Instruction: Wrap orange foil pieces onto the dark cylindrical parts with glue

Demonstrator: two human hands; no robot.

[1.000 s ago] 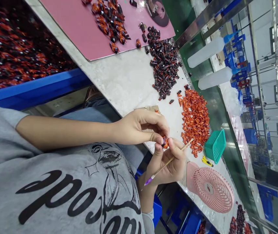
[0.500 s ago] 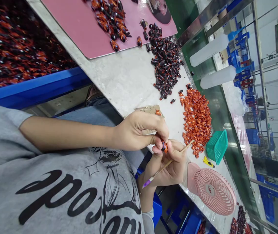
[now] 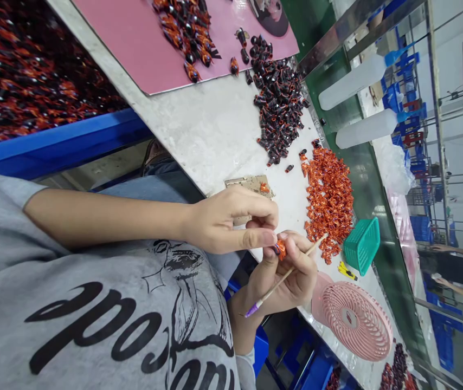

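My left hand (image 3: 227, 222) is curled over the white tabletop (image 3: 223, 124), its thumb tip against a small orange-and-dark wrapped piece (image 3: 281, 250). My right hand (image 3: 296, 287) pinches that piece in its fingertips. The same hand also holds a thin wooden stick (image 3: 270, 292) with a purple end. A scrap of cardboard (image 3: 248, 184) lies just beyond my left fingers. Nearby are a heap of orange pieces (image 3: 329, 203) and a heap of dark pieces (image 3: 278, 103).
A bin of mixed pieces with a blue rim (image 3: 52, 143) stands at the left. Pieces lie on a pink mat (image 3: 126, 43). A teal basket (image 3: 361, 246), yellow box cutter (image 3: 347, 271) and round pink grille (image 3: 355, 319) stand beyond my hands. White bottles (image 3: 353, 76) lie further off.
The wrapped piece has shifted toward my right hand. My left fingers have lifted away from it, leaving the thumb beside it. The stick has swung slightly.
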